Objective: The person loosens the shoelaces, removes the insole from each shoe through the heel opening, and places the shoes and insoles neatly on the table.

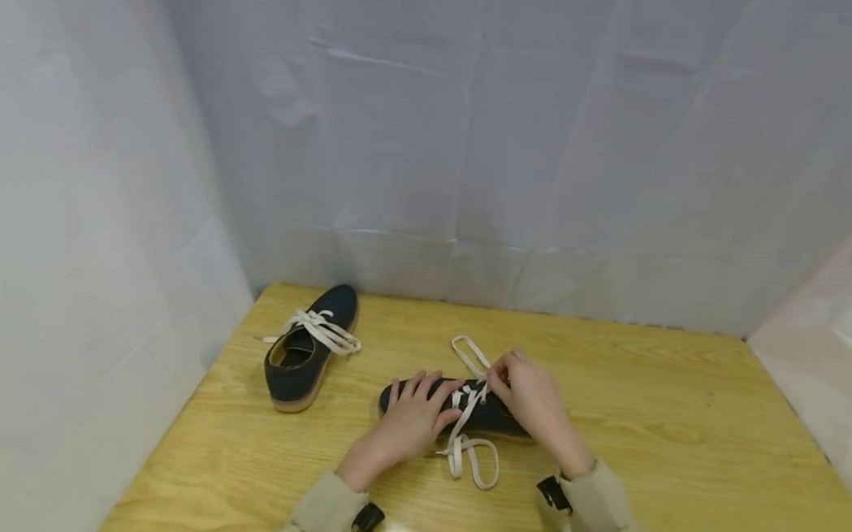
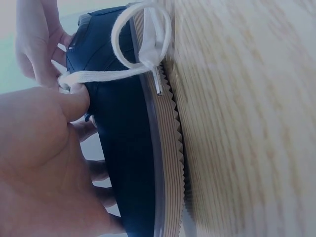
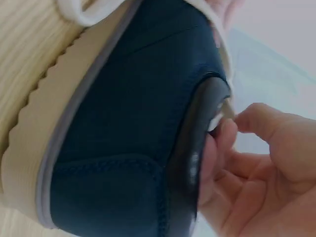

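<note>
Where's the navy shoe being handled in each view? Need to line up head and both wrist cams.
Head: the handled navy shoe is below centre, toe pointing left.
Left wrist: the shoe runs top to bottom, just left of centre.
Right wrist: the shoe is large, filling much of the left and centre.
Shared landmark: its white lace, visible in all three.

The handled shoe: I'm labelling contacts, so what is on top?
On top of the shoe, the left hand rests over its front and white lace crosses it; the right hand pinches lace. Areas under the left hand and most of the inside are hidden.
</note>
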A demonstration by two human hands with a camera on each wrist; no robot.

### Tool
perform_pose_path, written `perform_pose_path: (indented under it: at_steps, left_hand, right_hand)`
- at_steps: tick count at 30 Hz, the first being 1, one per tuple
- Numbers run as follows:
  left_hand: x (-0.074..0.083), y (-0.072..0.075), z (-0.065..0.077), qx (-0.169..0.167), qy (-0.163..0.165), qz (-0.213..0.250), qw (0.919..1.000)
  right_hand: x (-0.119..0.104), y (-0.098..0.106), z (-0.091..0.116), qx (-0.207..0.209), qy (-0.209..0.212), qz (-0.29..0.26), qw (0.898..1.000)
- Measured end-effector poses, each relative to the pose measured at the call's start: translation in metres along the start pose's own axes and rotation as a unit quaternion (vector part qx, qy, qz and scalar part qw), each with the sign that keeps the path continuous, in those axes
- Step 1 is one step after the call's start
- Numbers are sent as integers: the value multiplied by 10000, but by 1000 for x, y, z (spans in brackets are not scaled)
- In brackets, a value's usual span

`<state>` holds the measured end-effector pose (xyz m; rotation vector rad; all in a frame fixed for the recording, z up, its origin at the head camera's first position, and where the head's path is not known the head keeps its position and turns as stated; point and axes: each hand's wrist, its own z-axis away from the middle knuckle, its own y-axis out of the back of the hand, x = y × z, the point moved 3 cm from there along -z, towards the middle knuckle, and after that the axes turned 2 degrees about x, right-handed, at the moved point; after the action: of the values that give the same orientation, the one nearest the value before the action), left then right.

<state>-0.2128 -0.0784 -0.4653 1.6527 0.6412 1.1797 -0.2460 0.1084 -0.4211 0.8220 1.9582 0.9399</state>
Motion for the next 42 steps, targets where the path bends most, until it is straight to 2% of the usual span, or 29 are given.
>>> perform_pose_path:
  at_steps: [3,6,9,15,17,21,24,28,34,38,42]
  left_hand:
    - [1,-1,1,-26,22,-23,10000]
    - [1,-1,1,-6,28,-34,10000]
    - [0,0,1,32,11,-7,10000]
    - [0,-1,0,75,-12,84,9999]
    - [-1,-1,-1,84,-9,113,9999]
    - [0,0,-1,88,-50,148,9998]
    - [1,1,0,101,-87,141,9998]
    - [1,1,1,100,-83,115,9998]
    - [1,1,1,101,-76,95,9999]
    - [1,1,1,87,-51,108,9999]
    - [1,0,1,111,-73,136,9998]
  right_hand:
    - [1,3,2,-565,-291,-204,9978]
    - [1,5,3,-850,-299,-272,9956]
    - [2,6,1,-758,-150,-266,9967]
    - [4,13,-1,129,-156,-108,9997]
    - [6,14,-1,212,-140,83,9996]
    - [10,13,-1,-105,-136,254,9995]
    - [12,13,-1,-329,-263,116,9990]
    - [12,17,-2,-414,-447,-89,9981]
    - [6,16,1,-752,-503,-40,9959]
    - [0,10,0,-382,-485,-308,9976]
    - [-1,14,-2,461,-452,-852,9943]
